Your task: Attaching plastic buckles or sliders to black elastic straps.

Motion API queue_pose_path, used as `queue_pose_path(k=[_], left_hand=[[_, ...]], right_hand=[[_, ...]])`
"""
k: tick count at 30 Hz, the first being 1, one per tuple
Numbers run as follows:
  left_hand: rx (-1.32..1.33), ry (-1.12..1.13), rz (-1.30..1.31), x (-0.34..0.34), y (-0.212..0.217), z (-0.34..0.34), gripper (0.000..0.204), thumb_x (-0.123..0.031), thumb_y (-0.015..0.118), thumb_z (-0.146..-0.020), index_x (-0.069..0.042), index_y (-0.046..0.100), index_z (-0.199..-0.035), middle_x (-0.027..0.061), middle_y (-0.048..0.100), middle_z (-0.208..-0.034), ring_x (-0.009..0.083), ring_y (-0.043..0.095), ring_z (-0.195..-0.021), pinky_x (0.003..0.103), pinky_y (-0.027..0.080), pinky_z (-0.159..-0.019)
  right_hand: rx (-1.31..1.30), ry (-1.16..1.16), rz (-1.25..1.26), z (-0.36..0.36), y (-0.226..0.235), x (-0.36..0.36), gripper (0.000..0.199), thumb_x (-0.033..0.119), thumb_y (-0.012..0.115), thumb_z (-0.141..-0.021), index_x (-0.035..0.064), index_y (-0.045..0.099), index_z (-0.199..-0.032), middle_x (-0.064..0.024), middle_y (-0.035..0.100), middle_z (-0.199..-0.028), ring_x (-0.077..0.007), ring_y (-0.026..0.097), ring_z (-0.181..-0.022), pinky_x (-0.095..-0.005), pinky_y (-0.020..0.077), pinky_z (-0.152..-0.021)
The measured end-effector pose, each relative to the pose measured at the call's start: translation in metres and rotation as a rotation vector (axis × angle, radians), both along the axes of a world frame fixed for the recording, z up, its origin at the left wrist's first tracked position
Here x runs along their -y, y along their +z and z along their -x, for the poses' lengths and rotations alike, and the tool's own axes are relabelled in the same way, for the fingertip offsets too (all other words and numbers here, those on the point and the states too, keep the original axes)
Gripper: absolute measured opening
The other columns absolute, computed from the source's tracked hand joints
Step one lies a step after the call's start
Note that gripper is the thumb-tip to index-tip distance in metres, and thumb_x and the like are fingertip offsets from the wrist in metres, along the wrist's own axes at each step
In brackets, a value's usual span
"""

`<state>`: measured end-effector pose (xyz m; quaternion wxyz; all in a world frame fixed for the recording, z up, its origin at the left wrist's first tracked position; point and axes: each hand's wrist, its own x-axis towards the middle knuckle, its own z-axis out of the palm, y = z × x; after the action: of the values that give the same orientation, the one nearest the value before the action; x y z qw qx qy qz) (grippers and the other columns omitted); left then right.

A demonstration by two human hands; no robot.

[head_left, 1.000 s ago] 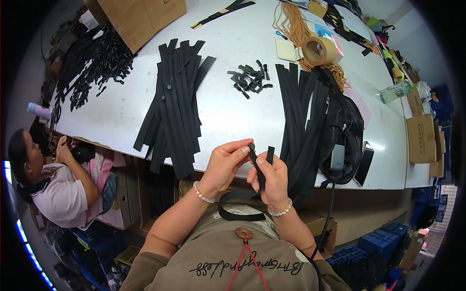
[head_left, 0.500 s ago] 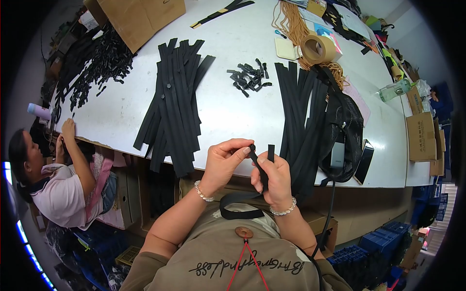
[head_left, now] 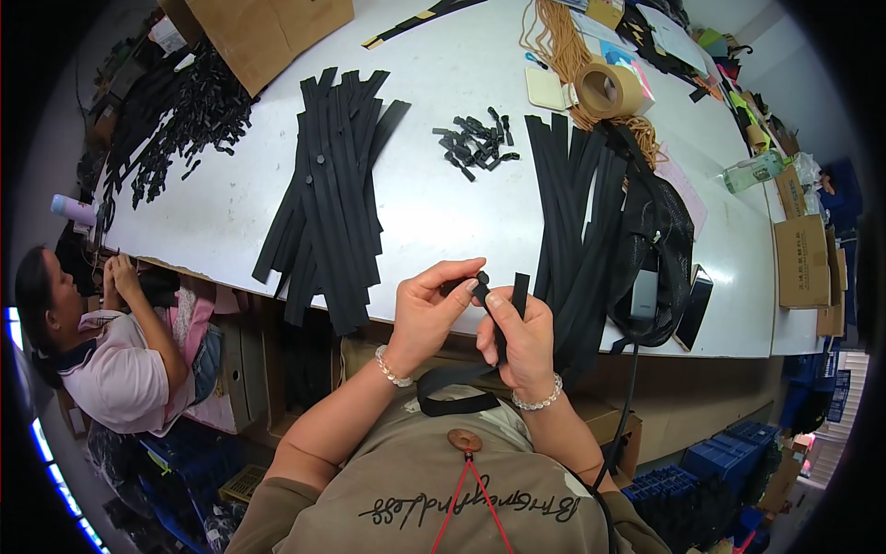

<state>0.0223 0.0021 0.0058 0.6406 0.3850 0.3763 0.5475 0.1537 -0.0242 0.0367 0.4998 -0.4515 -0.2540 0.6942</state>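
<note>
My left hand (head_left: 432, 300) is closed in a pinch on a small dark knob-like piece (head_left: 483, 277) at the upper end of a flat black strip (head_left: 452, 404). Just beside it, my right hand (head_left: 521, 334) grips the same strip between thumb and fingers. One cut end of strip sticks up past the right thumb, and a loop hangs down in front of my shirt. Fingers hide how the small piece and the strip meet. Small black pieces (head_left: 475, 148) lie in a loose heap beyond my hands.
Black strips lie in a left bundle (head_left: 337, 203) and a right bundle (head_left: 568, 212). A black mesh pouch (head_left: 660, 217), phone (head_left: 694, 309), tape roll (head_left: 604, 90) and tan cords (head_left: 558, 42) are at right. Another person (head_left: 120, 355) works at the table's left edge (head_left: 185, 268).
My hands stay nearly in place; the strip's raised end tilts slightly to the right. The other person's hand has drawn back from the tabletop toward the table edge.
</note>
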Motion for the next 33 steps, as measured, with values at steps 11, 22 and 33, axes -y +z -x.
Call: queue_pose_path(k=[11, 22, 33], left_hand=[[-0.06, 0.043, -0.041, 0.006, -0.007, -0.004, 0.02, 0.004, 0.059, -0.083, 0.0, 0.065, -0.102, 0.0071, 0.061, -0.099, 0.0094, 0.056, -0.083, 0.021, 0.047, -0.073], [-0.059, 0.12, -0.038, 0.005, -0.006, -0.005, 0.02, 0.005, 0.06, -0.082, -0.001, 0.067, -0.1, 0.0068, 0.06, -0.098, 0.0091, 0.057, -0.083, 0.02, 0.048, -0.07], [-0.041, 0.138, -0.071, 0.006, -0.004, -0.008, 0.016, 0.004, 0.06, -0.083, 0.001, 0.066, -0.098, 0.0071, 0.058, -0.1, 0.0057, 0.054, -0.058, 0.018, 0.045, -0.045]], right_hand=[[-0.059, -0.094, -0.053, 0.007, -0.01, 0.002, 0.016, 0.012, 0.053, -0.089, -0.0012, 0.059, -0.08, -0.0069, 0.056, -0.058, -0.011, 0.051, -0.046, -0.0222, 0.0412, -0.043], [-0.079, -0.177, -0.055, 0.016, -0.011, 0.003, 0.018, 0.011, 0.05, -0.088, -0.0014, 0.055, -0.077, -0.0072, 0.055, -0.058, -0.0137, 0.054, -0.054, -0.0263, 0.0461, -0.056], [-0.115, -0.179, -0.04, 0.016, -0.012, 0.002, 0.019, 0.011, 0.049, -0.089, -0.0015, 0.056, -0.077, -0.0068, 0.056, -0.059, -0.013, 0.054, -0.054, -0.0255, 0.0458, -0.055]])
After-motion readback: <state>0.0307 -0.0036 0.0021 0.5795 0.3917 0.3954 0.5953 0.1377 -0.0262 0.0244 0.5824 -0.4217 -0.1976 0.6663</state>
